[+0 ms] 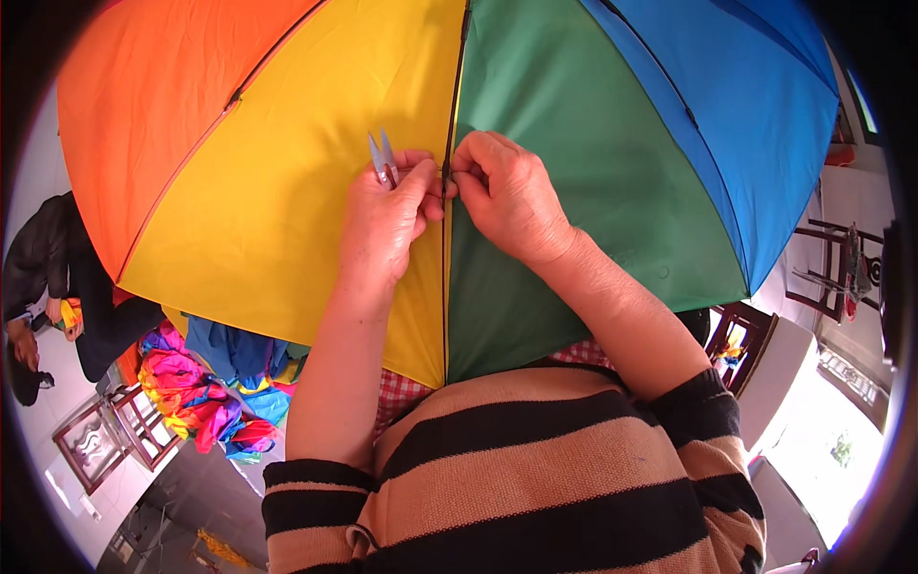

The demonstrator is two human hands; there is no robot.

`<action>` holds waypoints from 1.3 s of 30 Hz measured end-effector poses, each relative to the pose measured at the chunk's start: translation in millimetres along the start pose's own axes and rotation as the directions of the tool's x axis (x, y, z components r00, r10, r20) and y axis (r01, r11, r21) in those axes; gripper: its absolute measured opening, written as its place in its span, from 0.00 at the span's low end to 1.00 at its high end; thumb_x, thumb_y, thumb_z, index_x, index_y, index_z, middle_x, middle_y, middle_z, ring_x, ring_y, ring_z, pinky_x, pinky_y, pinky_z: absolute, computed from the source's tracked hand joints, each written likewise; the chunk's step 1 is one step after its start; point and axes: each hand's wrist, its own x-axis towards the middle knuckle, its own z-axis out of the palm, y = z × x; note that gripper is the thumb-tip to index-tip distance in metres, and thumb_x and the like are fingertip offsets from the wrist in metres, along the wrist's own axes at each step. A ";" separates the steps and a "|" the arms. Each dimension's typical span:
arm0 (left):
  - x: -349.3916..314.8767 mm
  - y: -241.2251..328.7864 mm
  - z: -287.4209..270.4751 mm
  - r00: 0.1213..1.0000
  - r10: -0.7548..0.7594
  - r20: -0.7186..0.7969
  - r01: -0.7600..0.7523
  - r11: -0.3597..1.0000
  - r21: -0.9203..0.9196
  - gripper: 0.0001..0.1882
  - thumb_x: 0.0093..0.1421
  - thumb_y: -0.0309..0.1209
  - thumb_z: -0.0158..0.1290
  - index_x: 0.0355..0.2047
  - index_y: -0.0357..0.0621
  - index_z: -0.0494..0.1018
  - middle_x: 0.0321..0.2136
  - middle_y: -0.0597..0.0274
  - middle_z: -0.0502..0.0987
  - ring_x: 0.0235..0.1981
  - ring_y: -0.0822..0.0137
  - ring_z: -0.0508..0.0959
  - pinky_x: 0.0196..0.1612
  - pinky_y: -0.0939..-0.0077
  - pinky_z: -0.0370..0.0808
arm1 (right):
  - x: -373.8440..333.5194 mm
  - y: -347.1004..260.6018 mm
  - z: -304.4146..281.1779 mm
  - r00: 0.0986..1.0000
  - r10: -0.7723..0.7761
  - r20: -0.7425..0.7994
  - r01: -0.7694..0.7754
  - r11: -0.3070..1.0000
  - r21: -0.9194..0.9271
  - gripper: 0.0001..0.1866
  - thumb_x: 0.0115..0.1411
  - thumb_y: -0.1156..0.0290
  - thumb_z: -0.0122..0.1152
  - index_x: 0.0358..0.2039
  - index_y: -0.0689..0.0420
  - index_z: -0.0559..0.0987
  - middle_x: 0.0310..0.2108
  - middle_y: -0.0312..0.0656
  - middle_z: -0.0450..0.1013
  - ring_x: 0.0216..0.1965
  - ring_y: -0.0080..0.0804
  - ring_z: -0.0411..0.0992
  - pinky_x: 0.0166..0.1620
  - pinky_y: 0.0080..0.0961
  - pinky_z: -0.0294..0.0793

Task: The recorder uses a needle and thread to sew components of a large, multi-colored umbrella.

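An open umbrella with orange, yellow, green and blue panels (583, 124) spreads in front of me, its inner side with the ribs facing me. A dark thin rib (446, 258) runs down the seam between yellow and green. My left hand (378, 225) is closed around small metal thread snips (383, 158), blades pointing up, and its fingertips touch the rib at a dark joint. From the other side, my right hand (512, 196) pinches at the same joint, thumb against forefinger. What lies between those right fingertips is too small to make out.
A heap of bright multicoloured fabric (206, 392) lies at the lower left. Beyond it a person in dark clothes (67, 277) holds some colourful cloth. Wooden chairs (841, 268) stand at the right, near a bright opening (822, 459). A red checked cloth (397, 397) shows under the umbrella's edge.
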 end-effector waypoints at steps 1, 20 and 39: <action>1.4 0.8 -0.4 1.000 -0.025 0.015 0.025 0.999 0.036 0.08 0.62 0.26 0.50 0.40 0.36 0.70 0.24 0.56 0.78 0.21 0.75 0.73 0.21 0.83 0.65 | -0.4 4.3 -0.4 0.999 -0.038 0.001 0.038 0.999 0.020 0.05 0.50 0.83 0.57 0.28 0.61 0.71 0.24 0.44 0.71 0.24 0.38 0.72 0.29 0.30 0.71; -7.5 -9.4 -4.2 0.998 0.061 -0.025 -0.064 0.991 -0.119 0.11 0.65 0.36 0.44 0.36 0.41 0.62 0.28 0.49 0.79 0.21 0.75 0.73 0.20 0.83 0.61 | -24.8 -6.2 -38.1 0.883 0.293 0.368 -0.382 0.903 0.197 0.15 0.56 0.83 0.52 0.44 0.58 0.68 0.26 0.32 0.68 0.22 0.15 0.68 0.22 0.15 0.67; -6.0 -6.3 9.7 0.993 0.085 -0.080 -0.094 0.989 -0.116 0.05 0.58 0.24 0.53 0.26 0.35 0.73 0.22 0.56 0.78 0.20 0.73 0.74 0.27 0.80 0.71 | 24.0 -4.1 -23.9 1.000 0.001 0.029 0.001 0.998 -0.064 0.12 0.54 0.85 0.53 0.38 0.59 0.67 0.21 0.33 0.67 0.20 0.18 0.68 0.22 0.20 0.68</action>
